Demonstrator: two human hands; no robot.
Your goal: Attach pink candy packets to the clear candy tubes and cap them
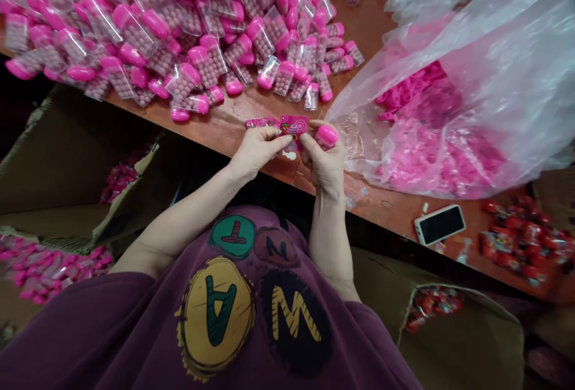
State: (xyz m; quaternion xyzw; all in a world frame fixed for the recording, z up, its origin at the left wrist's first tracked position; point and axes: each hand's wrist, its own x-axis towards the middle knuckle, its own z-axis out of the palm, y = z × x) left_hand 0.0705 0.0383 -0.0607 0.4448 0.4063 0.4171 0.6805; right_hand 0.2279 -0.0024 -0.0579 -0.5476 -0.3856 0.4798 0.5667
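Observation:
My left hand (257,151) is closed, its thumb and fingertips pinching the left side of a small pink printed label (295,124) with a colourful picture. On the label's other side, the thumb and finger of my right hand (324,159) press together on it. A bright pink cap (327,135) sticks out from the fingers of that same hand; whatever lies below the cap is hidden. Behind my left fingers shows a second patch of pink printed labels (260,121). Both hands are over the front edge of the reddish-brown table (215,129).
Clear containers of pink balls with pink caps (206,66) are heaped at the back. To the right lie a plastic bag (449,156) of pink parts, a phone (440,224) and red packed pieces (525,237). Cardboard boxes (58,156) stand below the table edge.

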